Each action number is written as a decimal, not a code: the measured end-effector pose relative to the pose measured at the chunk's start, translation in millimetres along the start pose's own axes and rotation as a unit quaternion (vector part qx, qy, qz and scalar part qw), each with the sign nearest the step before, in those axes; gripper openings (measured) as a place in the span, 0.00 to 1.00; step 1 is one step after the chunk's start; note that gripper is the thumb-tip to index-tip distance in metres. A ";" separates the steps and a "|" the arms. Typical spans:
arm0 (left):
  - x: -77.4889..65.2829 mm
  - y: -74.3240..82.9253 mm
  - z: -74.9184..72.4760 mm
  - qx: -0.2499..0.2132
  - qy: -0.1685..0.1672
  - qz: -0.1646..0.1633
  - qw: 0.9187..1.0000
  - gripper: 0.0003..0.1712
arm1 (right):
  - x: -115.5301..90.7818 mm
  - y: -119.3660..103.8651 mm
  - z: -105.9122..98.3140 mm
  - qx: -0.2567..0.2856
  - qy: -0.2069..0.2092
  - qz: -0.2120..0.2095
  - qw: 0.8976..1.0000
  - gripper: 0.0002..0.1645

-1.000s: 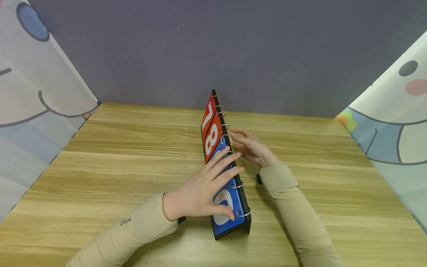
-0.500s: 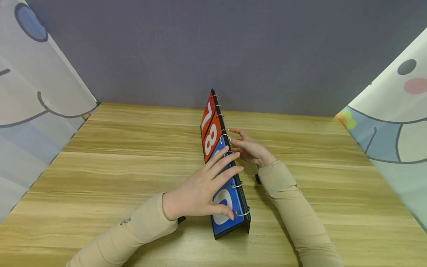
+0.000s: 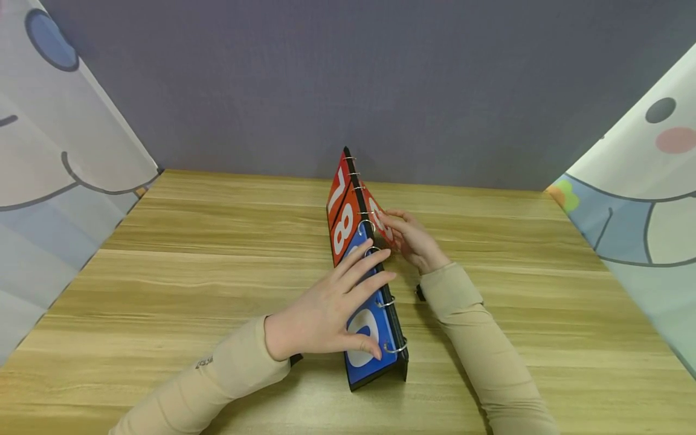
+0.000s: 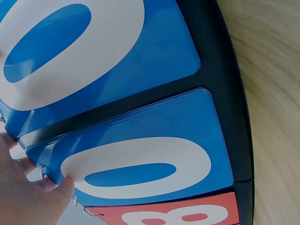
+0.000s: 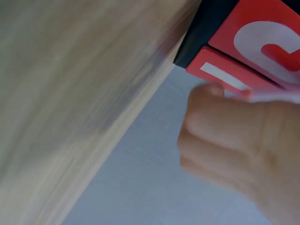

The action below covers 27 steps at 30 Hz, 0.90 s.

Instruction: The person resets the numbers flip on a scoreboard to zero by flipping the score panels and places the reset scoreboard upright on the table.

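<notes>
A black flip scoreboard stands like a tent on the table, with number cards on metal rings along its top edge. Its left face has red cards reading 7 and 8, then blue cards reading 0. My left hand lies across the blue cards, fingers straight and spread, fingertips at the ringed edge. On the far face, my right hand pinches a red card with a white numeral and holds it tilted out from the board. Blur hides part of those fingers in the right wrist view.
The wooden table extends on both sides of the scoreboard. A grey panel rises behind its back edge. Cartoon-printed curtains border the left and right sides.
My right hand, earlier by the rings with no card showing, now has a red card swung out from the far face. The left hand has stayed in place.
</notes>
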State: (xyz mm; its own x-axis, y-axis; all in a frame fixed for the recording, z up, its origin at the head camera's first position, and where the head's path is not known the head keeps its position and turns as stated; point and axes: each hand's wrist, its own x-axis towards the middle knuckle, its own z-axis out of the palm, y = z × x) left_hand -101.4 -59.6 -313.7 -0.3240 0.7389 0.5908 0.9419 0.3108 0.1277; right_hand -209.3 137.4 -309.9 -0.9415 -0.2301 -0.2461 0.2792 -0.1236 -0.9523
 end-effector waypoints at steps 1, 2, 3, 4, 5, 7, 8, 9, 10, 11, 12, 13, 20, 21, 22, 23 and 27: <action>0.1 0.0 0.1 0.001 0.001 0.001 1.000 0.51 | 0.3 -0.1 -1.0 0.009 0.019 -0.006 1.000 0.21; 0.2 -0.1 0.1 0.002 0.002 0.002 1.000 0.51 | 0.5 -0.1 -2.4 0.020 0.034 -0.012 0.999 0.18; 0.4 0.0 0.3 0.003 0.002 0.002 1.000 0.51 | 1.0 -0.2 -3.7 0.030 0.051 -0.014 0.998 0.16; 0.5 -0.1 0.4 0.004 0.001 0.001 1.000 0.51 | 1.4 -0.4 -5.1 0.037 0.067 -0.014 0.997 0.15; 0.7 0.0 0.5 0.005 0.000 0.001 1.000 0.51 | 2.1 -0.6 -6.2 0.043 0.085 -0.015 0.995 0.15; 1.1 0.0 0.6 0.006 -0.002 0.001 1.000 0.51 | 3.7 -0.9 -8.6 0.048 0.117 -0.019 0.992 0.17; 1.3 0.0 0.7 0.006 -0.003 0.001 1.000 0.51 | 4.3 -1.2 -9.7 0.047 0.132 -0.018 0.990 0.19; 1.5 0.0 0.8 0.007 -0.004 0.001 1.000 0.51 | 5.0 -1.5 -10.9 0.043 0.148 -0.017 0.988 0.20; 1.5 0.0 0.8 0.006 -0.005 0.000 1.000 0.51 | 5.5 -1.8 -12.2 0.036 0.163 -0.017 0.986 0.23; 1.6 0.0 0.7 0.005 -0.006 -0.001 1.000 0.51 | 6.1 -1.9 -13.4 0.035 0.176 -0.017 0.984 0.23; 1.6 0.0 0.7 0.004 -0.006 -0.002 1.000 0.51 | 6.5 -2.2 -14.5 0.037 0.187 -0.018 0.981 0.23; 1.6 0.0 0.6 0.002 -0.006 -0.002 1.000 0.51 | 6.8 -2.6 -15.7 0.039 0.199 -0.017 0.979 0.21; 0.7 -0.5 0.9 -0.005 -0.003 -0.004 1.000 0.51 | 9.4 -5.6 -18.2 0.097 0.238 -0.035 0.966 0.16; 0.6 -0.5 0.9 -0.005 -0.002 -0.004 1.000 0.51 | 9.7 -5.8 -18.3 0.101 0.240 -0.038 0.965 0.18; 0.5 -0.5 1.0 -0.004 -0.002 -0.004 1.000 0.51 | 9.9 -6.0 -18.4 0.104 0.242 -0.039 0.964 0.19; 0.5 -0.4 1.0 -0.004 0.000 -0.003 1.000 0.51 | 10.0 -6.1 -18.4 0.106 0.243 -0.041 0.963 0.20; 0.7 -0.1 0.7 -0.005 -0.001 -0.003 1.000 0.50 | 10.2 -6.1 -18.8 0.107 0.240 -0.046 0.964 0.18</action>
State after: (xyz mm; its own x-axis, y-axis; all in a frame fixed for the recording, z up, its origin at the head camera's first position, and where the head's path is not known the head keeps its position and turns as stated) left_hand -101.8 -58.6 -313.9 -0.3297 0.7378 0.5890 0.9408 0.3091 0.1394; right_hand -224.1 154.0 -310.0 -0.9287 0.2578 -0.2665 0.1743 -0.3307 -0.9275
